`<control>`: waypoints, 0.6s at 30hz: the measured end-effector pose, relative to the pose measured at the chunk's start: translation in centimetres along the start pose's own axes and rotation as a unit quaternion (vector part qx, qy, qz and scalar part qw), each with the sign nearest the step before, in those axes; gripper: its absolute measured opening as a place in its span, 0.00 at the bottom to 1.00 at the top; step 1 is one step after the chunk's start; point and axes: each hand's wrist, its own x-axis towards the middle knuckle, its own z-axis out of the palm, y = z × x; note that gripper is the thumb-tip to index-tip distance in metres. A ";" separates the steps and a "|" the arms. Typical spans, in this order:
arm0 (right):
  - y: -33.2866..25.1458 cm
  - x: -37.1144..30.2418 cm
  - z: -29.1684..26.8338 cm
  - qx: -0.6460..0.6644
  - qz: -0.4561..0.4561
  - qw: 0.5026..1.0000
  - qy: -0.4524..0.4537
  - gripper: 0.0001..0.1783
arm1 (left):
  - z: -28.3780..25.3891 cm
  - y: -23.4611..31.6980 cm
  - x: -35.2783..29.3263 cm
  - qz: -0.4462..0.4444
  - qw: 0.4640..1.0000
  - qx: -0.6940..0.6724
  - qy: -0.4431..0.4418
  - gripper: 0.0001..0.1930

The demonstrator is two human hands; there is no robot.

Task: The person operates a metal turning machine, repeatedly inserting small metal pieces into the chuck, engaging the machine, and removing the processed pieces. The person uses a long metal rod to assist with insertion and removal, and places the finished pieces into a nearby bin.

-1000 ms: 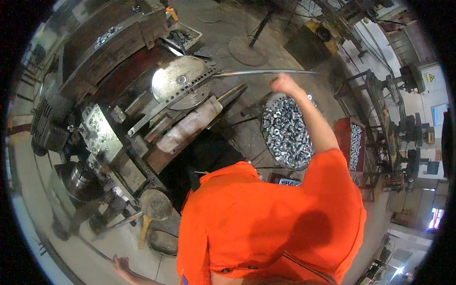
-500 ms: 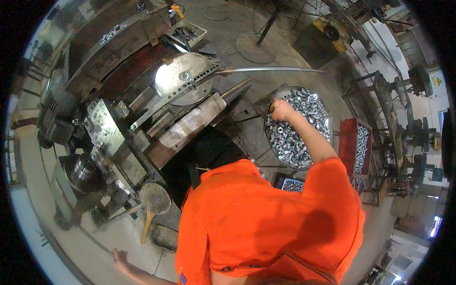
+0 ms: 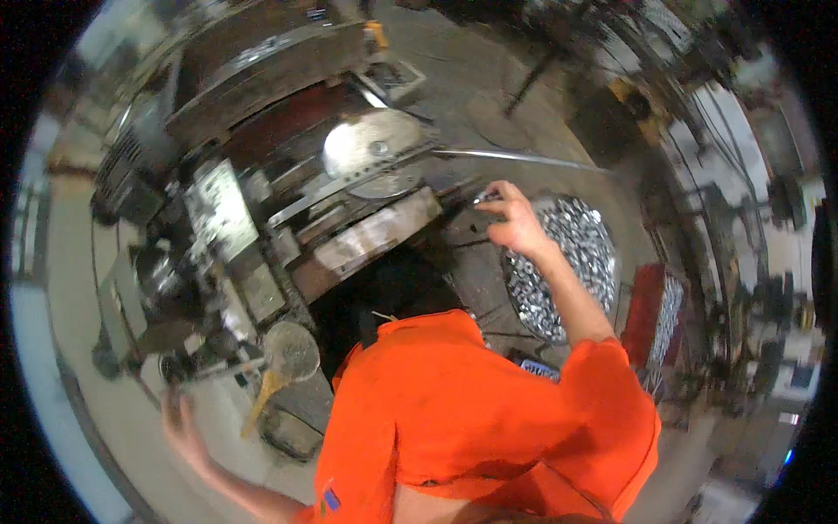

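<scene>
My right hand (image 3: 516,223) is raised at the left rim of a large round pan (image 3: 615,297) heaped with small shiny metal fittings (image 3: 572,253). Its thumb and fingers pinch a small metal fitting (image 3: 485,199), blurred by motion. Out to the lower left, my left hand (image 3: 180,428) has its fingers stretched out and blurred, with nothing visible in them. It is near the lower end of a machine with a round metal chuck (image 3: 164,279). Right of that hand lies a round pan with a yellowish handle (image 3: 272,384).
Ahead stands the machine bed with a large metal disc (image 3: 375,148) and a perforated bar. A long rod (image 3: 524,157) juts right from it. A red bin (image 3: 644,306) of metal parts stands right of the pan. A blue tray (image 3: 534,368) sits near my body.
My right hand has lifted from the heap, bringing out a fitting, and moved to the pan's left edge. My left hand has moved left and up toward the machine. The whole view has shifted.
</scene>
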 end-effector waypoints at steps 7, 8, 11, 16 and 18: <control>-18.3 7.6 5.3 0.227 -0.338 0.913 -0.023 0.25 | 18.1 10.0 1.5 0.019 0.885 -0.332 -0.325 0.20; -20.2 8.1 5.7 0.235 -0.359 0.903 -0.019 0.25 | 19.2 11.1 0.8 -0.021 0.808 -0.438 -0.393 0.19; -22.6 8.9 6.4 0.250 -0.389 0.886 -0.015 0.24 | 19.6 12.1 0.0 -0.077 0.693 -0.597 -0.398 0.17; -24.3 8.5 7.8 0.260 -0.359 0.893 -0.079 0.23 | 18.8 10.3 -0.8 -0.043 0.795 -0.552 -0.248 0.12; -24.5 8.4 8.8 0.281 -0.323 0.895 -0.123 0.23 | 18.9 9.5 -0.3 0.018 0.841 -0.495 -0.216 0.10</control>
